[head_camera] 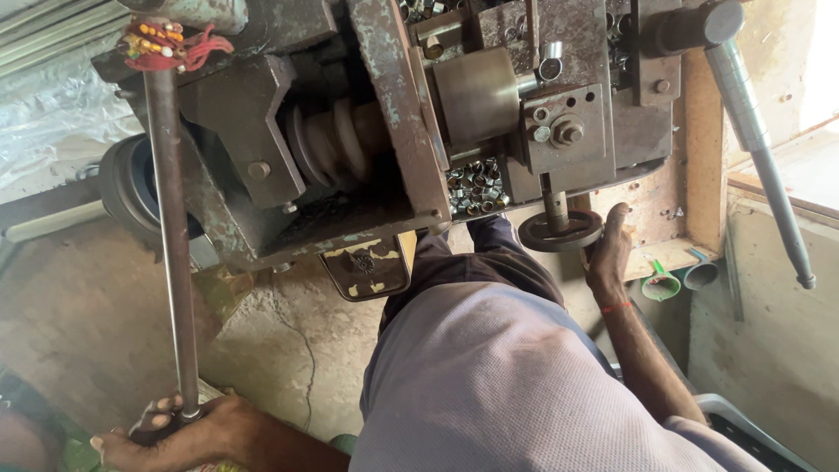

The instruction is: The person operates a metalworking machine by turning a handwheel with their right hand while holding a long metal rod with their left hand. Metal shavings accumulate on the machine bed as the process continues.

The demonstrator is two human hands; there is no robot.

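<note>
I look down on an old, worn metal lathe (384,114). My left hand (179,433) at the bottom left is closed around the lower end of a long steel lever rod (170,236) that rises to the machine's top left, where red thread (166,44) is tied. My right hand (609,253) grips the rim of a small dark handwheel (559,232) under the tool slide. A brass-coloured cylinder (476,92) sits in the chuck area. Several small metal rings (476,185) lie heaped in the machine's bed.
A second long steel lever (760,140) slants down the right side. A stepped belt pulley (336,144) sits mid-machine, a dark wheel (127,179) at the left. A green funnel (662,284) and a grey one (699,273) lie by the wooden frame (703,140). Concrete floor below.
</note>
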